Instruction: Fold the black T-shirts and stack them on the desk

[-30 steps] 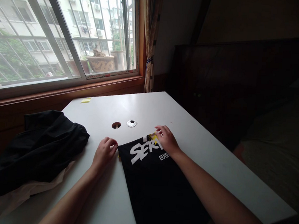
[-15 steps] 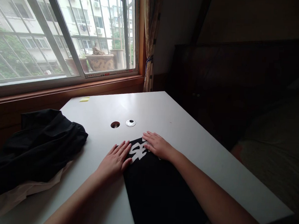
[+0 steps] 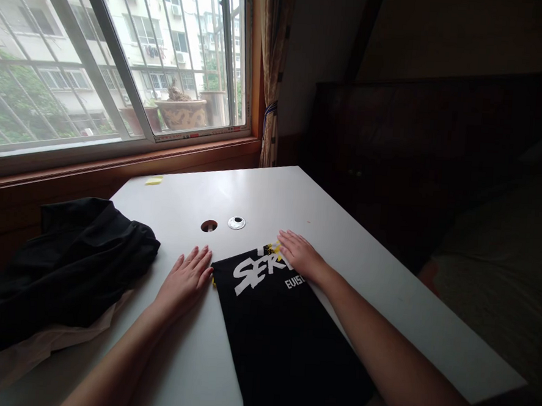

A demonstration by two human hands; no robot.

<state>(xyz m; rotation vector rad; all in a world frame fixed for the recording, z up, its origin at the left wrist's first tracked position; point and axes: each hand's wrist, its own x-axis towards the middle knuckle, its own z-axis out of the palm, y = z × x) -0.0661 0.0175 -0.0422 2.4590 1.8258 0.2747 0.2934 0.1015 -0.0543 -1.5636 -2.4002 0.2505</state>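
A black printed garment (image 3: 285,338), folded into a long flat shape, lies on the white table (image 3: 262,193). White letters and a bit of yellow print show near its far edge. My left hand (image 3: 186,280) rests beside the far left corner of the garment, fingers stretched out and holding nothing, the fingertips close to its edge. My right hand (image 3: 302,257) lies with outstretched fingers over the far right corner, hiding part of the lettering. The near end of the garment runs out of the bottom of the view.
A heap of black cloth (image 3: 79,252) lies on the left, over pale sheer material (image 3: 61,337). Behind the garment are a round hole (image 3: 209,226), a silver ring cover (image 3: 237,223) and a yellow slip (image 3: 153,180). A barred window (image 3: 123,59) stands behind the table.
My left hand has slid left off the garment onto the table beside it. My right hand has shifted right and slightly away, uncovering more of the white letters and yellow print.
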